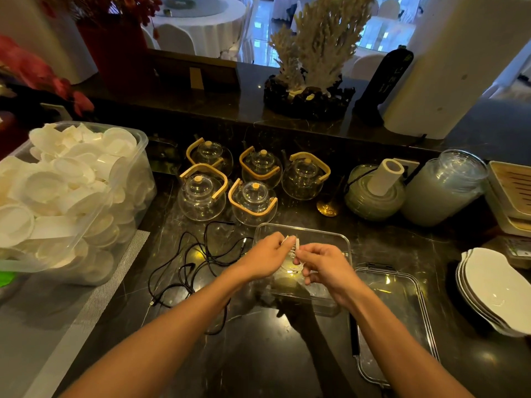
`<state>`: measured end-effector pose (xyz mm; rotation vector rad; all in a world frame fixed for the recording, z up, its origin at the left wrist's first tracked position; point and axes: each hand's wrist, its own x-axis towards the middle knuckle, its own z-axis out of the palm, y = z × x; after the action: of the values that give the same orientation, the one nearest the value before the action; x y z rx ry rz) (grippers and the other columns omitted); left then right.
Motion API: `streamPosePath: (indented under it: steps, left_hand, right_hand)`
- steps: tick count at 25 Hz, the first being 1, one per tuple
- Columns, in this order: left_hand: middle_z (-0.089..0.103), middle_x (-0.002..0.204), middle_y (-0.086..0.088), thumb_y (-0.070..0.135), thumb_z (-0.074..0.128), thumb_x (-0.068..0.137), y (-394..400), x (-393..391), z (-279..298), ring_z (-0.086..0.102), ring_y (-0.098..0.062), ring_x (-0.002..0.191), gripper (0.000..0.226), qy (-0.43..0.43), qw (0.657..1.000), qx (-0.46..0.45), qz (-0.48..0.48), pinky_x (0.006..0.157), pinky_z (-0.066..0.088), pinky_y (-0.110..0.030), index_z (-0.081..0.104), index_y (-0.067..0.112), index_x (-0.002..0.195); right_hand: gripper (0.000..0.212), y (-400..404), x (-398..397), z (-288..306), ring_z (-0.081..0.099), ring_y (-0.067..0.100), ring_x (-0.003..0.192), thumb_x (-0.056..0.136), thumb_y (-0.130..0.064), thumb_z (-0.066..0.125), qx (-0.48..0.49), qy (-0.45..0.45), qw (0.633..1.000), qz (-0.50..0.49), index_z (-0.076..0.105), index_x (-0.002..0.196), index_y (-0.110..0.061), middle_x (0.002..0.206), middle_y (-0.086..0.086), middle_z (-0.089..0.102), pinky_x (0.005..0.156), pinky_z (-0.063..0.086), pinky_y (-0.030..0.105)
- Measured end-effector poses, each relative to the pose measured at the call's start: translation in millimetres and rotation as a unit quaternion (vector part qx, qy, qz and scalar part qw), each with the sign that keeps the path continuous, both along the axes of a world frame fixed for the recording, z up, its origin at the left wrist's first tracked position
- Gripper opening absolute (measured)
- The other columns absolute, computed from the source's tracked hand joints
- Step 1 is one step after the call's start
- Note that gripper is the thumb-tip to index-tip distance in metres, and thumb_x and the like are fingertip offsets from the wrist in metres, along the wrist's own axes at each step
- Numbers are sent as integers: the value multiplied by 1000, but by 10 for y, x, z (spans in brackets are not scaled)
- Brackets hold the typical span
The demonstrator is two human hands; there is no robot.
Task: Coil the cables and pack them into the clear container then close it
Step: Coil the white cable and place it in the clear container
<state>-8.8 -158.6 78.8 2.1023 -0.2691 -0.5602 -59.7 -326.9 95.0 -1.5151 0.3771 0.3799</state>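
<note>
Both hands, left hand (pixel 265 258) and right hand (pixel 324 265), pinch a white cable (pixel 293 248) above the clear container (pixel 342 239), which seems otherwise empty. Its lid (pixel 402 311) lies right; black cables (pixel 198 262) sprawl left on the desk (pixel 258 354). A far-left tub (pixel 135 156) holds white dishes (pixel 57 179).

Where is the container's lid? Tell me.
In the head view the clear lid lies flat on the dark counter, off the clear container, to its right beside the right forearm.

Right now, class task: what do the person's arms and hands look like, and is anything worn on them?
Both forearms are bare, with no sleeve in view. The left hand and right hand wear no gloves, and no watch, bracelet or ring shows.
</note>
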Motion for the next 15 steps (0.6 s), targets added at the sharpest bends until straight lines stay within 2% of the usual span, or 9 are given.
streamPosePath:
  steps: [3, 5, 8, 11, 15]
  left_hand:
    - [64, 87, 0, 36, 57, 99, 8, 252, -83, 62, -15, 78, 33, 43, 999, 6, 16, 70, 47, -31, 56, 11, 120]
    - [68, 94, -2, 24, 64, 94, -28, 340, -178, 65, -18, 87, 31, 35, 999, 35, 16, 74, 51, -32, 58, 10, 121]
    - [71, 113, -8, 12, 61, 92, -154, 385, -361, 66, -23, 107, 28, 0, 995, 86, 40, 87, 53, -34, 66, 10, 120]
    - [70, 121, -14, 7, 55, 92, -249, 404, -522, 63, -29, 114, 31, -26, 991, 127, 33, 94, 52, -39, 69, 8, 119]
    - [53, 130, -17, 6, 51, 93, -322, 419, -693, 56, -36, 119, 31, -29, 984, 177, -6, 100, 47, -45, 64, 7, 121]
  right_hand:
    - [13, -13, 208, -179, 58, 12, 53, 99, -8, 64, -13, 20, 999, -35, 69, 101, 3, 81, 11, 68, 49, 54, 26]
    - [10, -24, 329, -307, 62, 13, 54, 99, -7, 64, -18, 39, 998, -45, 69, 100, 2, 80, 12, 67, 50, 57, 27]
    - [6, -17, 460, -514, 65, 14, 55, 98, -6, 65, -24, 73, 996, -40, 67, 95, -1, 73, 10, 66, 51, 60, 26]
    - [7, -10, 546, -732, 65, 13, 55, 96, -6, 69, -52, 99, 993, -31, 65, 90, -3, 68, 9, 65, 49, 59, 26]
    - [18, -5, 658, -1007, 61, 15, 54, 96, -11, 69, -184, 84, 979, -6, 66, 78, -9, 72, 11, 68, 46, 52, 26]
